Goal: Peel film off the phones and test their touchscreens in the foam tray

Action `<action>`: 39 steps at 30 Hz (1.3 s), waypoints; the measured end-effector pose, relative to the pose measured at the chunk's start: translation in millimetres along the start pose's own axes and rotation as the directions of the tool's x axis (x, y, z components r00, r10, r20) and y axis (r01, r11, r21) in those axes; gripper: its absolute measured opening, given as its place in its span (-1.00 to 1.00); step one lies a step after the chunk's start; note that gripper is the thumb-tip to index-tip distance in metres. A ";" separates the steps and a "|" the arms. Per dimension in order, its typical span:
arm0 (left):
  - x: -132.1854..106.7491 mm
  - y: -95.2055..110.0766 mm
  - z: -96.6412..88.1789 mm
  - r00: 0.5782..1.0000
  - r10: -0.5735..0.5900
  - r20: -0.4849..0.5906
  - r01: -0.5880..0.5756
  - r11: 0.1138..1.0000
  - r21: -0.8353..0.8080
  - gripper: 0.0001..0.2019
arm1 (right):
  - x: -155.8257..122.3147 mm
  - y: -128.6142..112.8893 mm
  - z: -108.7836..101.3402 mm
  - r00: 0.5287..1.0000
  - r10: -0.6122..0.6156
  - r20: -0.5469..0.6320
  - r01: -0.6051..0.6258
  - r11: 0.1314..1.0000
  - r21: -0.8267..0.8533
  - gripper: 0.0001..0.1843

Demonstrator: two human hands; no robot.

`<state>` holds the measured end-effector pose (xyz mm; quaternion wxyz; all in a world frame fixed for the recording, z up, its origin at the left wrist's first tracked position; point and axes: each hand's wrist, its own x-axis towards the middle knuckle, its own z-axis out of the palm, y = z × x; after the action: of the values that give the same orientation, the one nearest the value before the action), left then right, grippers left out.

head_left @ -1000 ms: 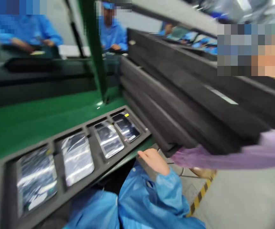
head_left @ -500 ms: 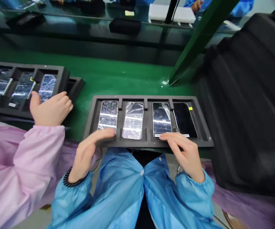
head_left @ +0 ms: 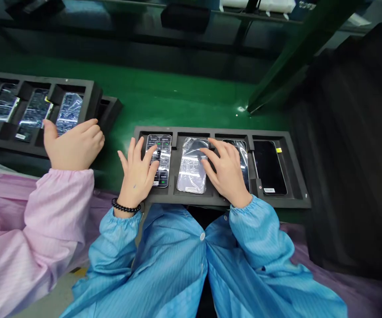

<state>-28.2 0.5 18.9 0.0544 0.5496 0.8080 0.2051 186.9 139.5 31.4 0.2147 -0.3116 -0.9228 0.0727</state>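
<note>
A black tray (head_left: 297, 176) in front of me holds smartphones side by side in its compartments. My left hand (head_left: 136, 174) is spread at the leftmost smartphone (head_left: 163, 170), whose screen is lit with a grid of keys; a finger and the thumb lie over it. My right hand (head_left: 226, 170) has its fingers apart and holds nothing. Its fingertips reach the right side of the second smartphone (head_left: 191, 172), which shows a pale screen under film. That hand partly hides the third smartphone (head_left: 244, 161). The rightmost smartphone (head_left: 270, 170) has a dark screen.
At the left, a co-worker's hand (head_left: 75, 143) rests over another tray (head_left: 90, 104) of film-covered smartphones, stacked on a further tray (head_left: 113, 115). A green post (head_left: 277, 84) rises behind my tray. Large black stacked shapes (head_left: 353, 154) stand at the right.
My right hand has moved left from the third smartphone to the second one's edge. My left hand has moved up and spread its fingers. The view has tilted down a little.
</note>
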 end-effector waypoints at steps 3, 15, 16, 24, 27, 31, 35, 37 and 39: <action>-6.3 -0.5 1.7 1.000 -0.006 0.003 0.006 1.000 0.016 -0.45 | -1.6 -0.6 -0.4 1.000 -0.007 0.003 0.007 1.000 0.007 -0.66; -6.6 -0.6 -0.8 0.999 -0.031 -0.014 0.030 0.998 -0.060 -0.43 | -37.7 -6.7 -16.8 0.965 -0.234 0.116 0.199 0.946 0.257 -0.73; -6.8 -0.6 -0.9 0.999 -0.030 -0.016 0.029 0.998 -0.064 -0.43 | -38.3 -7.3 -16.2 0.963 -0.233 0.134 0.197 0.952 0.233 -0.72; -6.3 -1.4 0.6 1.000 -0.021 -0.021 0.020 0.998 -0.066 -0.43 | -39.5 -5.9 -15.3 0.982 -0.172 0.075 0.151 0.964 0.220 -0.66; -6.6 -0.4 -0.7 0.999 -0.037 -0.020 0.035 0.997 -0.074 -0.44 | -40.8 -12.7 -13.6 0.976 -0.206 0.067 0.185 0.953 0.240 -0.70; -7.5 1.8 -5.8 0.998 -0.064 0.022 0.065 0.995 -0.076 -0.48 | -41.3 -22.0 -9.1 0.953 -0.274 0.127 0.242 0.944 0.226 -0.64; -7.4 2.1 -7.6 0.997 -0.069 0.034 0.072 0.994 -0.082 -0.46 | -41.5 -22.9 -7.8 0.937 -0.282 0.206 0.241 0.949 0.203 -0.53; -7.2 1.5 -6.5 0.998 -0.062 0.019 0.064 0.995 -0.077 -0.42 | -42.1 -21.5 -7.8 0.920 -0.316 0.233 0.271 0.941 0.205 -0.58; -7.1 1.1 -5.5 0.998 -0.063 0.019 0.064 0.996 -0.068 -0.40 | -42.8 -20.3 -7.5 0.922 -0.314 0.224 0.267 0.939 0.219 -0.56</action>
<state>-26.1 -7.1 23.4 0.0863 0.5232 0.8171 0.2263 209.7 97.4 28.5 0.1302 -0.1375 -0.9680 0.1645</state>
